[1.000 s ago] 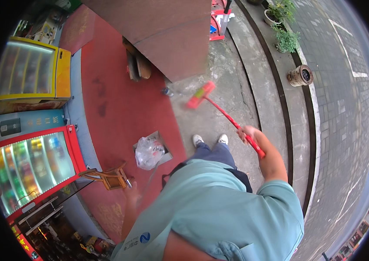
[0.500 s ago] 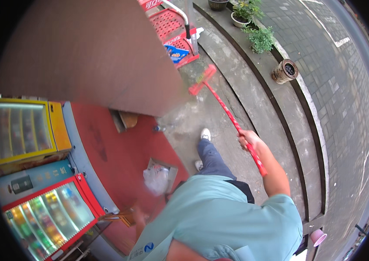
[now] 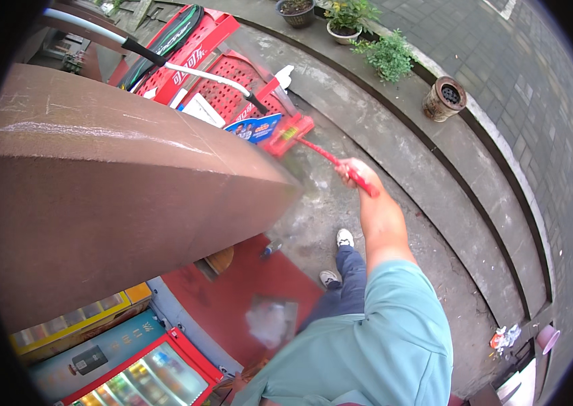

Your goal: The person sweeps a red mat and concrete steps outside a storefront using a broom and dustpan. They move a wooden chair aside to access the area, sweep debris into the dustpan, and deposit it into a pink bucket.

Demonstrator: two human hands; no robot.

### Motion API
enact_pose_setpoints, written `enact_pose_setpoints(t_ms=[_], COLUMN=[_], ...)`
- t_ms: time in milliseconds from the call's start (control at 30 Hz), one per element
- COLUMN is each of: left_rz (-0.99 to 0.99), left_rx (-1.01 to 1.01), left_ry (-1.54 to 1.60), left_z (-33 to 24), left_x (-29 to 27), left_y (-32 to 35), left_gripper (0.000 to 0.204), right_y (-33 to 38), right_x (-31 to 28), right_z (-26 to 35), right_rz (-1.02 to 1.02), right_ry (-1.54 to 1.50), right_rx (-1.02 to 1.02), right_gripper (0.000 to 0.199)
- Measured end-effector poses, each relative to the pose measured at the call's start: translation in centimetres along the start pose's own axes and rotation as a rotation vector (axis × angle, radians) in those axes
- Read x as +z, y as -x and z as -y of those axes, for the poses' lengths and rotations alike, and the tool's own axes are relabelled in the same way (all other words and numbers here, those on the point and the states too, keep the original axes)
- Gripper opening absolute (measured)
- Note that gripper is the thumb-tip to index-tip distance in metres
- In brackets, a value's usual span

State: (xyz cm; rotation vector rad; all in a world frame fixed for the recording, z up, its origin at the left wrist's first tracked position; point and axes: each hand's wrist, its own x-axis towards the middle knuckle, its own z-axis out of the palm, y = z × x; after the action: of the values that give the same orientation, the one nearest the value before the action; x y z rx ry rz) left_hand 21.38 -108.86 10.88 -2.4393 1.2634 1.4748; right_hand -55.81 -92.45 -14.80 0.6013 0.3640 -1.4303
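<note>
My right hand (image 3: 352,173) is stretched out ahead, closed around the red handle of a broom (image 3: 320,150). Its T-shaped red head, with a yellow-green patch, overlaps the lower front corner of a red display rack (image 3: 222,78) in view; whether the two touch I cannot tell. A blue printed card (image 3: 254,128) hangs on that rack, just left of the broom head. Low at my left side, what shows of my left hand (image 3: 240,380) is blurred beside the red-framed drinks fridge (image 3: 154,379), its fingers not readable.
A brown pillar (image 3: 131,196) fills the left. Below it lie a clear bottle (image 3: 271,250) and a whitish plastic bag (image 3: 267,323) on red flooring. Concrete steps curve along the right, with potted plants (image 3: 344,30) and a rusty cylinder (image 3: 444,99). A pink bucket (image 3: 547,338) is lower right.
My right arm has reached farther forward, carrying the broom head up and left to the rack. My view has shifted, so more of the rack and pillar shows.
</note>
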Motion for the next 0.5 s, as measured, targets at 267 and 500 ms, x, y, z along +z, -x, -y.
enact_pose_setpoints(t_ms=[267,500], left_rz=[0.036,0.079], left_rx=[0.033,0.099], left_ry=[0.015,-0.017], left_z=[-0.4,-0.9], left_x=[-1.0,-2.2], left_y=[-0.4,-3.1], left_gripper=[0.036,0.037], right_y=[22.0,22.2], right_x=[-4.1,-0.2], right_z=[-20.6,-26.5], right_rz=[-0.463,-0.505], right_ry=[0.103,0.281], right_rx=[-0.28,-0.246], right_gripper=[0.03,0.031])
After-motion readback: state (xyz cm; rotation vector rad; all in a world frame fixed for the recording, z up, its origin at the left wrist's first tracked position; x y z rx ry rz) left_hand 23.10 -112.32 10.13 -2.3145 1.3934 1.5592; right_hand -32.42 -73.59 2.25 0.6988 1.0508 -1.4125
